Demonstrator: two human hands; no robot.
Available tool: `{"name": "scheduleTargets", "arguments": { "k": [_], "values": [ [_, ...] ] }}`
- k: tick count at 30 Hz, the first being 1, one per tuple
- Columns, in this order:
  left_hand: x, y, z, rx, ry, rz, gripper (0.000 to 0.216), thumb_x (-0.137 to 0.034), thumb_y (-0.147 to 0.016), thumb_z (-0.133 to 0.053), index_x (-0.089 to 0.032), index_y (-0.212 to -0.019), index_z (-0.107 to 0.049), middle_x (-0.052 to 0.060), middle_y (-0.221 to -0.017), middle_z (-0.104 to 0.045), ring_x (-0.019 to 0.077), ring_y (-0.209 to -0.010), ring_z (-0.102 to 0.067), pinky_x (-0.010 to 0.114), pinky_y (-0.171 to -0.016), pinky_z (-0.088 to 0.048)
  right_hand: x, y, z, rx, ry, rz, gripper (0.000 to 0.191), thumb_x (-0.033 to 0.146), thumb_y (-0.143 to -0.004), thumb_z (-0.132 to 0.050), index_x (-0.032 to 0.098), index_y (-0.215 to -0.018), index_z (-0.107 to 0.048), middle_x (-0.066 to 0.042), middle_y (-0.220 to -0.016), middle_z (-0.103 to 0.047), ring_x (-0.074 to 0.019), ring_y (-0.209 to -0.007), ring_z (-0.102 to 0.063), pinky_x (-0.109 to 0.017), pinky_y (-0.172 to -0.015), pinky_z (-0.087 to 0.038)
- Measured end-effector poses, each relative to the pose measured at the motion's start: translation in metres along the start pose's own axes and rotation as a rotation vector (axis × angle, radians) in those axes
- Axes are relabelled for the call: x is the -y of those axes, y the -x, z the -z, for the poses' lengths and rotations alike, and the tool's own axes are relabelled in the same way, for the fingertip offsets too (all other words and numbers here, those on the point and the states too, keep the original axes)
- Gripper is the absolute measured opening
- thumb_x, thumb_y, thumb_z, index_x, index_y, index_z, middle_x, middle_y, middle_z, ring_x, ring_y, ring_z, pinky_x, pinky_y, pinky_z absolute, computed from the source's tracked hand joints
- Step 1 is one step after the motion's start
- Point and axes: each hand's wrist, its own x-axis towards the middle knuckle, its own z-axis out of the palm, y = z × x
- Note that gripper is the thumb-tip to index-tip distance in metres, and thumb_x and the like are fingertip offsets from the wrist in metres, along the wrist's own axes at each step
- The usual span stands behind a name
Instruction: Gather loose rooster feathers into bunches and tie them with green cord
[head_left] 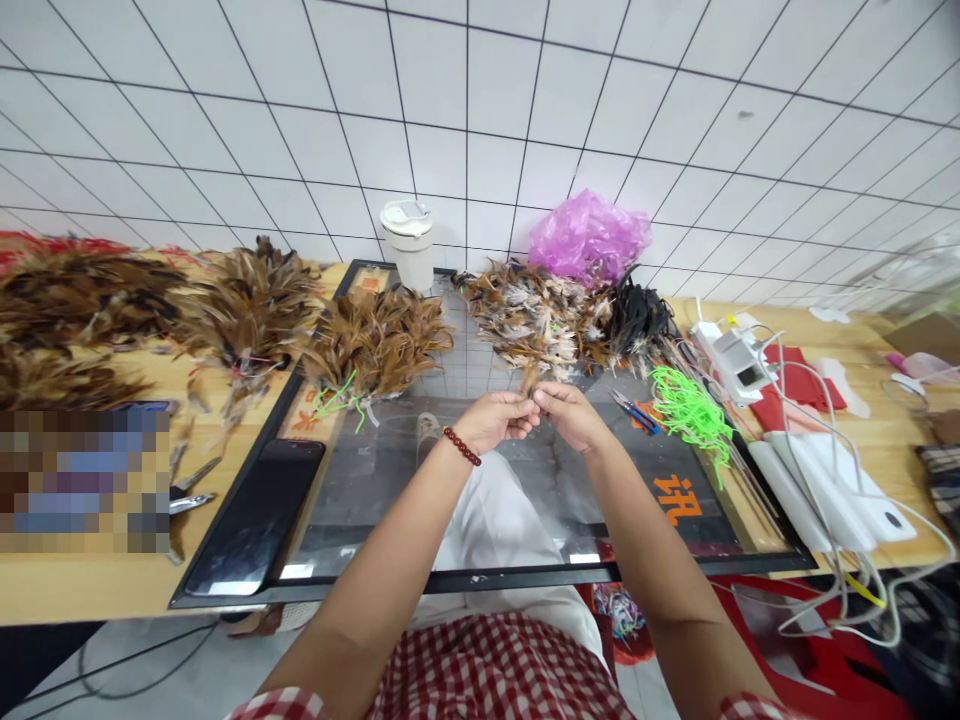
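Observation:
Over the dark glass panel (375,480), my left hand (489,420) and my right hand (571,414) meet fingertip to fingertip. Both are closed in a pinch on a small brown feather (529,376), whose tip sticks up above the fingers. Its lower end is hidden by them. Just beyond lies a loose heap of brown and white feathers (536,315), with black feathers (639,318) at its right end. Left of my hands is a pile of brown feathers (382,335) with green ties. Blue-handled snips (636,410) and a tangle of bright green ties (690,410) lie to the right.
A white lidded cup (410,250) and a pink plastic bag (589,235) stand against the tiled wall. A black phone (259,515) lies front left, near metal pliers (191,503). More feather bundles (244,300) cover the left. White chargers (739,360) and cables crowd the right.

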Motion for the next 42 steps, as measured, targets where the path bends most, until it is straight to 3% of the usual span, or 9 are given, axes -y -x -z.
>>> {"name": "scheduleTargets", "arguments": {
  "k": [3, 7, 13, 19, 25, 28, 31, 36, 42],
  "values": [
    [0.001, 0.001, 0.000, 0.051, 0.002, 0.040, 0.024, -0.027, -0.066, -0.079, -0.008, -0.074, -0.067, 0.006, -0.066, -0.068, 0.0085, -0.053, -0.061, 0.019, -0.052, -0.049, 0.001, 0.000, -0.002, -0.076, -0.026, 0.018, 0.028, 0.044, -0.068, -0.075, 0.018, -0.064, -0.065, 0.002, -0.055, -0.058, -0.0110, -0.052, -0.051, -0.027, -0.057, -0.043],
    [0.004, -0.002, 0.000, -0.021, 0.011, -0.005, 0.028, -0.032, -0.070, -0.076, -0.009, -0.084, -0.069, 0.011, -0.082, -0.072, 0.0132, -0.068, -0.068, 0.023, -0.063, -0.054, -0.002, -0.005, -0.002, -0.254, 0.087, 0.126, 0.025, 0.040, -0.067, -0.076, 0.019, -0.059, -0.065, 0.001, -0.058, -0.060, -0.0107, -0.056, -0.051, -0.026, -0.059, -0.042],
    [0.007, -0.005, -0.003, -0.128, -0.061, -0.048, 0.028, -0.030, -0.065, -0.080, -0.008, -0.076, -0.068, 0.010, -0.073, -0.071, 0.0122, -0.059, -0.065, 0.022, -0.056, -0.051, -0.005, -0.007, -0.004, -0.343, 0.314, 0.229, 0.029, 0.042, -0.069, -0.073, 0.018, -0.056, -0.062, 0.003, -0.057, -0.053, -0.0102, -0.057, -0.045, -0.025, -0.057, -0.038],
    [0.003, -0.006, -0.001, -0.239, 0.137, -0.163, 0.020, -0.023, -0.069, -0.077, -0.010, -0.080, -0.066, 0.006, -0.073, -0.070, 0.0096, -0.062, -0.064, 0.020, -0.060, -0.052, -0.008, -0.008, 0.000, -0.351, 0.246, 0.205, 0.034, 0.042, -0.068, -0.073, 0.022, -0.094, -0.069, 0.004, -0.066, -0.052, -0.0098, -0.056, -0.044, -0.025, -0.055, -0.037],
    [-0.006, -0.007, 0.009, -0.415, 0.344, -0.297, 0.015, -0.021, -0.075, -0.072, -0.013, -0.083, -0.063, -0.001, -0.062, -0.063, 0.0035, -0.050, -0.055, 0.014, -0.050, -0.044, -0.009, -0.007, 0.025, -0.516, 0.858, 0.268, 0.021, 0.034, -0.080, -0.059, 0.019, -0.091, -0.070, -0.004, -0.078, -0.060, -0.0154, -0.066, -0.052, -0.030, -0.066, -0.042],
    [-0.009, -0.007, 0.011, -0.425, 0.413, -0.310, 0.014, -0.019, -0.075, -0.071, -0.013, -0.082, -0.062, -0.002, -0.061, -0.061, 0.0028, -0.051, -0.054, 0.013, -0.052, -0.044, -0.009, -0.003, 0.028, -0.496, 1.139, 0.218, 0.021, 0.033, -0.082, -0.058, 0.021, -0.092, -0.070, -0.007, -0.086, -0.063, -0.0191, -0.076, -0.056, -0.032, -0.071, -0.042],
    [-0.007, -0.007, 0.011, -0.409, 0.386, -0.313, 0.017, -0.021, -0.073, -0.073, -0.012, -0.082, -0.062, -0.002, -0.062, -0.062, 0.0033, -0.051, -0.055, 0.014, -0.051, -0.044, -0.011, -0.001, 0.021, -0.426, 1.233, 0.152, 0.025, 0.039, -0.079, -0.063, 0.022, -0.096, -0.069, -0.007, -0.089, -0.062, -0.0204, -0.078, -0.057, -0.032, -0.071, -0.042],
    [-0.002, -0.009, 0.010, -0.394, 0.269, -0.325, 0.020, -0.024, -0.071, -0.075, -0.011, -0.082, -0.064, 0.000, -0.063, -0.064, 0.0051, -0.051, -0.056, 0.016, -0.050, -0.045, -0.015, -0.006, 0.013, -0.335, 1.069, 0.195, 0.006, 0.026, -0.076, -0.063, 0.021, -0.074, -0.066, -0.004, -0.081, -0.061, -0.0184, -0.077, -0.056, -0.031, -0.073, -0.042],
    [-0.001, -0.005, -0.001, -0.361, 0.136, -0.241, 0.015, -0.021, -0.070, -0.074, -0.010, -0.077, -0.066, 0.007, -0.084, -0.071, 0.0048, -0.052, -0.056, 0.017, -0.048, -0.046, -0.010, -0.012, 0.008, -0.410, 0.204, 0.112, 0.026, 0.044, -0.072, -0.067, 0.020, -0.076, -0.058, 0.003, -0.058, -0.056, -0.0121, -0.053, -0.050, -0.026, -0.056, -0.043]
  ]
}}
